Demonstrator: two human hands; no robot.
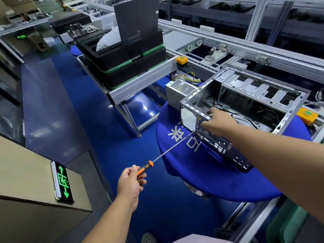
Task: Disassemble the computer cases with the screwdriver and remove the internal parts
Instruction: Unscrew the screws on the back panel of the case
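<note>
An open computer case is found lying on its side on a round table covered in blue cloth, its rear panel facing the near-left edge of the table and its long axis running from near-left to far-right. The near corner of the case is seen close to the table's rim, with bare cloth left only on the near and left sides. A detached power supply is noted just beside the case's far-left corner, at the table's far edge. A screwdriver is gripped by its orange-and-black handle in the left hand, fingers curled round it; its long shaft is pointed up and right, the tip set against the rear panel. The right hand is laid on the top rear edge of the case, fingers reaching over the rim. A conveyor frame stacked with black trays is observed beyond an open strip of blue floor.
</note>
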